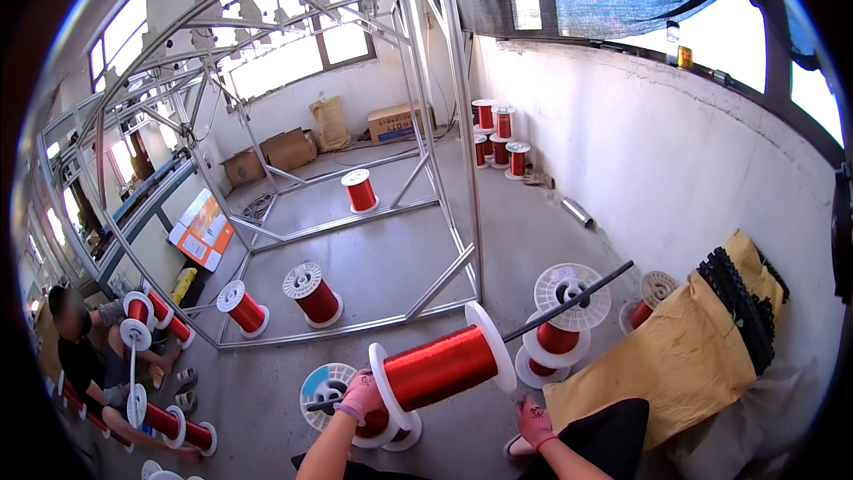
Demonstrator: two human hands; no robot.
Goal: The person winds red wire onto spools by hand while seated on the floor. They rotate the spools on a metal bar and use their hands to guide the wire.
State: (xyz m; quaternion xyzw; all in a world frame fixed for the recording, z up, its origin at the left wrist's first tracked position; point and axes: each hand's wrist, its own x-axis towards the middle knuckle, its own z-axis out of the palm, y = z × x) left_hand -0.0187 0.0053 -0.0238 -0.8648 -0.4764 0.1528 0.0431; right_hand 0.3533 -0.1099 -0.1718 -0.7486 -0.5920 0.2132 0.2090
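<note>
While a red spool (442,368) lies slanted in the lower middle of the frame, with a dark rod (569,300) showing past both its flanges, the left hand (361,396) is closed on the rod just beside the left flange. At lower centre-right, the right hand (535,423) is apart from the spool, its fingers curled; whether it holds anything I cannot tell. Stacked spools (558,340) stand right of centre near a tan sack (622,373); a metal rack (441,283) fills the upper left, and a co-worker (84,356) sits at the lower left.
</note>
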